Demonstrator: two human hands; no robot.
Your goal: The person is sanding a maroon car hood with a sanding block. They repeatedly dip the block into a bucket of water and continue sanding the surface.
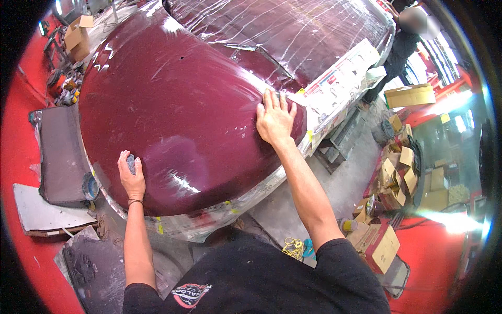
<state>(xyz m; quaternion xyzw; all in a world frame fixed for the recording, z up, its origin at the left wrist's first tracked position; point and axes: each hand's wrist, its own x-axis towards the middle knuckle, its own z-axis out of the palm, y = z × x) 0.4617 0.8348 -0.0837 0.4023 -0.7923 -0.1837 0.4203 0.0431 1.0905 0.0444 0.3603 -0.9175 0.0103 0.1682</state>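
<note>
A dark red car hood (183, 110) spreads before me, glossy in places, with a duller purplish patch toward its near left part. My left hand (134, 180) is on the hood's near left side, closed around a small grey pad (131, 163); whether it is abrasive or cloth I cannot tell. Toward the hood's right edge, my right hand (275, 120) lies flat with its fingers stretched out, holding nothing. Masking paper (340, 76) covers the area along the right side, and plastic film (261, 23) is draped over the car beyond the hood.
At the far right a person (400, 52) stands beside the car. Cardboard boxes (379, 246) are piled along the right, near a glass panel (444, 157). Loose panels (63, 152) lie at the left, and a yellow cord (294, 248) lies on the floor.
</note>
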